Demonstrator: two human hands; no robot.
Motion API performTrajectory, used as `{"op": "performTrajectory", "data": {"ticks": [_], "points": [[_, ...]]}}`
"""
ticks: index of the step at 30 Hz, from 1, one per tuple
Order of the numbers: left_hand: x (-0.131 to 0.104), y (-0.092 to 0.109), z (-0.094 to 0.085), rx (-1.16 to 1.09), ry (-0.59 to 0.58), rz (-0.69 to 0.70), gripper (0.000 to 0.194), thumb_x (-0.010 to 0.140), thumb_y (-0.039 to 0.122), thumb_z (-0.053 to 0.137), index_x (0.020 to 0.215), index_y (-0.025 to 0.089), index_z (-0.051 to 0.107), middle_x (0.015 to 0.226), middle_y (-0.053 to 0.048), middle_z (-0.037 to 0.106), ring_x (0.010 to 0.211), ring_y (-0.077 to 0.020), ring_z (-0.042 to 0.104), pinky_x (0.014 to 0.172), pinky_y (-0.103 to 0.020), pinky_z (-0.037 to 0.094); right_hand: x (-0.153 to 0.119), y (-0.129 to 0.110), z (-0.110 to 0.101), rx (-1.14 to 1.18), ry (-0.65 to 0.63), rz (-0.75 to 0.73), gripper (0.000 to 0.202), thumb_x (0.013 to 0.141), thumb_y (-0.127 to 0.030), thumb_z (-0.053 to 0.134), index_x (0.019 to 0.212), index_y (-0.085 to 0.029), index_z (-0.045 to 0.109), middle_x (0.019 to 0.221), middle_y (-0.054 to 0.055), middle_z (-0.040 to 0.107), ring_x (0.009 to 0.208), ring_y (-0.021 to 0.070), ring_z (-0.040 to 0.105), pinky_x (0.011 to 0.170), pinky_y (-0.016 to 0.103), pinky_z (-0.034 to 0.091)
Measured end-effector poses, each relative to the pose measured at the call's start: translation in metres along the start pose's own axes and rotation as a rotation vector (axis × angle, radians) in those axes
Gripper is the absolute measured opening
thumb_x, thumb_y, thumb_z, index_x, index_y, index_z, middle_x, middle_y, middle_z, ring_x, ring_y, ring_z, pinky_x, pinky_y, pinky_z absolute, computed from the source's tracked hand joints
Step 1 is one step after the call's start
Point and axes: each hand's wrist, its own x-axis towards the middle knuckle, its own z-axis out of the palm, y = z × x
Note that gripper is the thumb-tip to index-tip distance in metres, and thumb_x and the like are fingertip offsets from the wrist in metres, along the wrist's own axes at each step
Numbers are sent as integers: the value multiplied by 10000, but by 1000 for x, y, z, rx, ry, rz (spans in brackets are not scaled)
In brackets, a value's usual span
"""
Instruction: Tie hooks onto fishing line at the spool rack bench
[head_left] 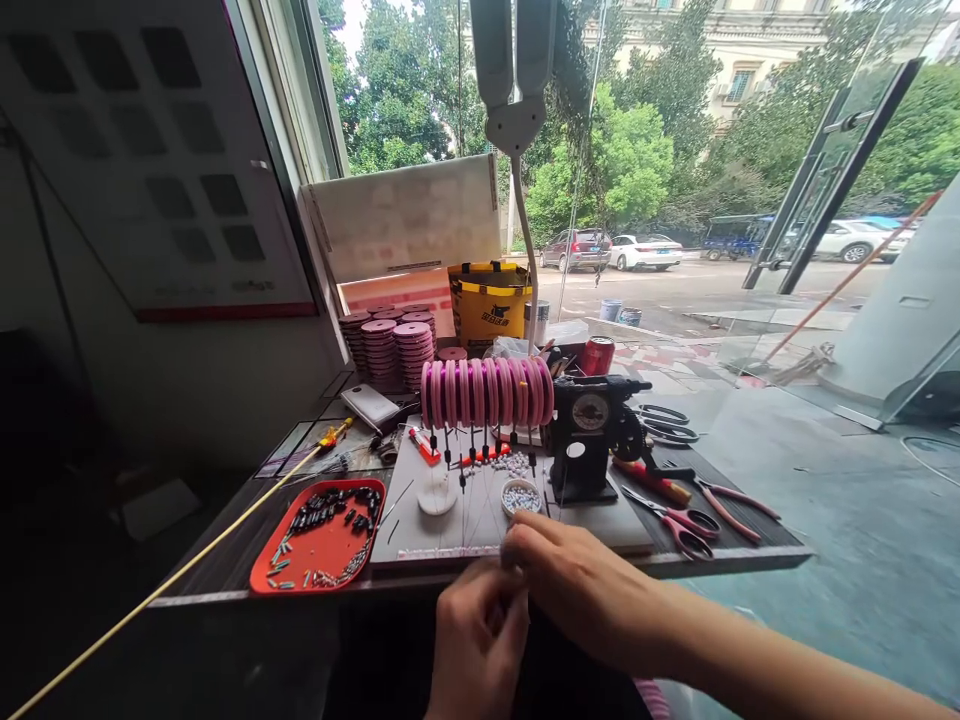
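The fingers (517, 548) of the right hand (577, 590) are pinched together at the near edge of the tabletop (720, 560), and those of the left hand (476, 640) are curled closed just below and to the left, the two hands touching. Something very small appears to be worked between them; what is held cannot be told, though thin lines (469, 510) are seen running toward the pinch from farther back. The right hand is the nearer to the board's edge; the left sits lower, off the tabletop.

Just beyond the fingers a grey work board (480, 515) is laid, with a small bowl of beads (520, 497) directly ahead and a white dish (437, 496) ahead to the left. Left of the hands an orange tray (322, 545) of small dark parts is set. To the right, red-handled scissors (679, 520) and pliers (727, 498) lie with their long axes slanting away rightward.

Farther ahead, a row of pink spools (486, 392) is mounted crosswise, the lines hanging down from it toward the fingers, so their long axis runs far to near. A black winding machine (596, 435) stands right of the spools. Beyond, stacked pink discs (390, 350) and a yellow bag (487, 305) are seen by the window.
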Motion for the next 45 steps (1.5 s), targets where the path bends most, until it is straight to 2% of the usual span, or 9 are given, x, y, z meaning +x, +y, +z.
{"op": "performTrajectory", "data": {"ticks": [3, 5, 12, 21, 27, 30, 36, 42, 45], "points": [[11, 5, -4, -207, -153, -381, 123, 583, 108, 696, 492, 150, 623, 499, 28, 500, 516, -111, 385, 499, -217, 275, -16, 4, 3, -163, 22, -148, 201, 697, -17, 439, 806, -183, 473, 803, 38, 533, 668, 147, 458, 564, 242, 382], [16, 5, -4, -296, -193, -543, 99, 548, 74, 648, 481, 138, 613, 484, 33, 509, 472, -83, 362, 464, -208, 237, -26, 8, 7, -304, 39, -288, 152, 748, -43, 464, 782, -184, 511, 752, 26, 548, 637, 143, 450, 546, 254, 365], [22, 1, 1, -451, -325, -760, 47, 467, 87, 565, 479, 104, 607, 436, 39, 475, 373, -25, 307, 405, -180, 167, -41, 22, 26, -356, 235, -434, 219, 844, -64, 415, 710, -149, 565, 564, -3, 513, 499, 122, 401, 499, 282, 349], [25, 3, -4, -543, -290, -820, 41, 474, 74, 605, 511, 91, 602, 571, -3, 576, 390, 9, 321, 386, -126, 159, -39, 7, 13, -346, 179, -436, 344, 894, -71, 282, 779, -135, 600, 648, 39, 598, 579, 154, 481, 665, 322, 452], [21, 2, -1, -564, -276, -824, 46, 473, 78, 596, 511, 104, 601, 506, 20, 530, 423, -32, 417, 425, -152, 254, -34, 7, 15, -346, 271, -443, 325, 890, -52, 313, 782, -96, 616, 592, 49, 590, 496, 150, 426, 490, 297, 412], [21, 2, 0, -575, -280, -825, 39, 469, 85, 598, 488, 110, 575, 485, 33, 501, 417, -28, 399, 430, -154, 249, -33, 7, 16, -316, 298, -444, 372, 882, -33, 299, 689, -107, 608, 548, 49, 570, 483, 150, 416, 504, 304, 421], [24, 2, -2, -554, -291, -838, 69, 462, 101, 594, 526, 105, 570, 569, 10, 536, 419, -6, 331, 414, -144, 161, -36, 9, 16, -355, 291, -505, 338, 891, -57, 318, 779, -86, 635, 605, 64, 608, 519, 159, 457, 558, 321, 438], [22, -1, -3, -440, -321, -776, 62, 480, 162, 585, 517, 134, 544, 540, 36, 473, 435, -37, 323, 441, -187, 180, -35, 10, 21, -307, 273, -469, 356, 874, -23, 296, 741, -87, 621, 571, 55, 580, 508, 154, 414, 564, 313, 420], [22, -1, -4, -312, -327, -646, 25, 503, 144, 567, 526, 133, 573, 569, 17, 517, 450, -58, 334, 440, -214, 174, -34, 8, 21, -245, 217, -445, 353, 911, -78, 268, 838, -102, 612, 629, 52, 608, 561, 160, 452, 593, 304, 415]]}}
